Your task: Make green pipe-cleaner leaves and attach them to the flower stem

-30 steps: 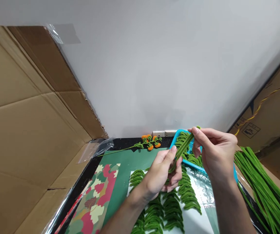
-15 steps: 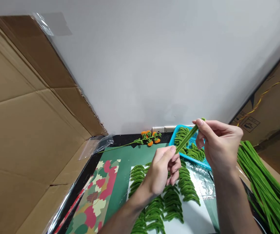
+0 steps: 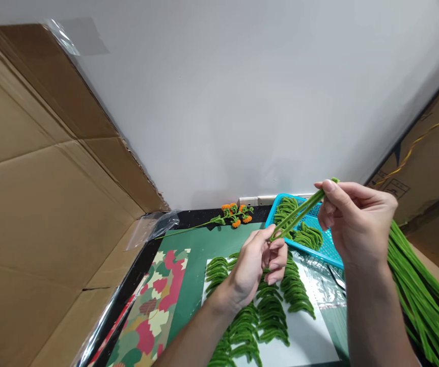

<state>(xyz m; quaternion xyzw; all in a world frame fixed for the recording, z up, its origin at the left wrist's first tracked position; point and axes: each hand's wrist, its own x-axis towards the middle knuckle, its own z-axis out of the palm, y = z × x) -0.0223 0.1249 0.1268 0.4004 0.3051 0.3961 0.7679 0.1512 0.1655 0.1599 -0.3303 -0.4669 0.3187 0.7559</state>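
Note:
Stretched between my hands is a green pipe cleaner [image 3: 299, 211], doubled so that two strands run side by side. My left hand [image 3: 253, 262] pinches its lower, bent end between thumb and fingers. At the upper end, my right hand [image 3: 357, 219] grips the strands with thumb and forefinger, and a short tip pokes out above. Beneath my left hand, rows of curved green pipe cleaner pieces [image 3: 273, 311] lie on a white sheet [image 3: 311, 341]. Behind the hands sits a blue basket [image 3: 328, 242] with more curved green pieces [image 3: 307, 237] in it.
Long green pipe cleaners [image 3: 426, 295] lie in a bundle at right. An orange flower stem [image 3: 237, 214] rests at the back of a green mat [image 3: 196, 244]. Cardboard [image 3: 32, 204] walls the left side; a patterned sheet [image 3: 151, 311] lies at front left.
My right hand has moved right and slightly up, away from my left. The doubled pipe cleaner now shows a longer length, with its two strands spread apart near the bend.

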